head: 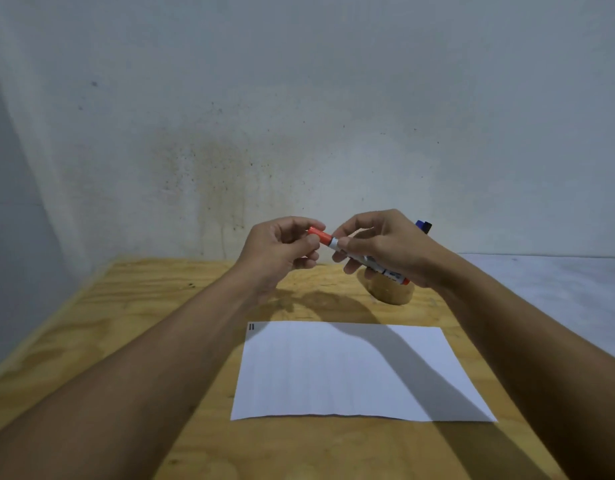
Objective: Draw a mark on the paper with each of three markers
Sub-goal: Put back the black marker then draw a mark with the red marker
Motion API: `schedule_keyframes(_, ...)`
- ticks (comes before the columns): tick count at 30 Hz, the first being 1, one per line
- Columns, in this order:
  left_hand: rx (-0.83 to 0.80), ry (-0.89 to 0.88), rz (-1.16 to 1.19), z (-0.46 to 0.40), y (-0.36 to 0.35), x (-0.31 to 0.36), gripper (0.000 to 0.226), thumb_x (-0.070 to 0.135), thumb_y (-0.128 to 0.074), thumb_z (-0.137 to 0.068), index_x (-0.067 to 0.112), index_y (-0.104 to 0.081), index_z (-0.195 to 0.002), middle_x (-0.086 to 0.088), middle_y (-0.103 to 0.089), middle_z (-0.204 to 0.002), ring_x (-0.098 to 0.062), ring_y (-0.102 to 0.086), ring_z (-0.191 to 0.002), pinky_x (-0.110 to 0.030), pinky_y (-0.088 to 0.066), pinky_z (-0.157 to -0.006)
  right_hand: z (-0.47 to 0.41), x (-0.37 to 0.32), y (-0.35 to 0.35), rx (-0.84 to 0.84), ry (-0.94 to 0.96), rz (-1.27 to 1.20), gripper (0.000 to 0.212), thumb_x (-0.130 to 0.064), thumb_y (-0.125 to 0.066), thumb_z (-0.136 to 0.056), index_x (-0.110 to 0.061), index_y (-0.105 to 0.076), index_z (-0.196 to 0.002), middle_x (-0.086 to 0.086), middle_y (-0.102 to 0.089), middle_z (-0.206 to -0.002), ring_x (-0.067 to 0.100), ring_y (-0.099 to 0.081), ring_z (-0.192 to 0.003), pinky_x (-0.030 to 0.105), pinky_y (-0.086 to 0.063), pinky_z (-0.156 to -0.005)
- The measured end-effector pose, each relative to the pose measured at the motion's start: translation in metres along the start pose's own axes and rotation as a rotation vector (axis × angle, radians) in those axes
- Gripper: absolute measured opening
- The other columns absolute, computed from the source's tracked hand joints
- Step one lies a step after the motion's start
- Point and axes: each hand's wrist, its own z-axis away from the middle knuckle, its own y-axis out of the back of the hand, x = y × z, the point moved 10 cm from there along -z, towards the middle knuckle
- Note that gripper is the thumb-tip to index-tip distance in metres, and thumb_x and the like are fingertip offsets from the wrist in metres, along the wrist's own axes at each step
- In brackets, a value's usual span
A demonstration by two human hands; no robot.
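Above the table [126, 306], at 12 o'clock from the paper [351, 372], both hands hold a red marker [364, 259]. Left hand [281, 249] pinches its red cap [319, 236]; right hand [385, 247] grips the body. Two small black marks [252, 327] sit at the paper's 10 o'clock corner.

print on the marker [375, 261] barrel too blurred to read
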Motion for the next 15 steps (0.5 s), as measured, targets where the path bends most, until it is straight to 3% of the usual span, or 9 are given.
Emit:
schedule_keyframes(6, 0.118, 0.044, -0.078, 0.009, 0.027, -0.007, 0.009, 0.005, -0.063, -0.085, 0.001, -0.070, -0.090, -0.009, -0.062, -0.065, -0.013, -0.058, -0.053, -0.022, -0.056, -0.058, -0.001, -0.004, -0.020, 0.048, 0.042, 0.029, 0.015, -0.021, -0.068, -0.089, -0.008, -0.075, -0.088, 0.007, -0.078, -0.078, 0.011, -0.068, -0.062, 0.026, -0.050, -0.050)
schedule_keyframes(11, 0.263, 0.186, -0.049, 0.016, 0.064, -0.026, 0.011, 0.013, -0.067, -0.083, 0.002, -0.070, -0.082, -0.009, -0.063, -0.064, -0.013, -0.058, -0.051, -0.021, -0.053, -0.049, 0.001, -0.006, -0.028, 0.178, 0.127, 0.208, 0.012, -0.024, -0.080, -0.079, -0.013, -0.074, -0.080, 0.002, -0.074, -0.072, 0.018, -0.069, -0.067, 0.032, -0.055, -0.060)
schedule_keyframes(15, 0.309, 0.226, -0.361, 0.021, 0.099, -0.043, 0.016, 0.014, -0.071, -0.079, 0.003, -0.070, -0.069, -0.007, -0.063, -0.060, -0.016, -0.055, -0.049, -0.025, -0.047, -0.048, 0.005, 0.005, -0.042, 0.075, 0.064, 0.089, 0.010, -0.023, -0.068, -0.090, -0.017, -0.066, -0.097, 0.006, -0.074, -0.080, 0.016, -0.070, -0.064, 0.029, -0.056, -0.054)
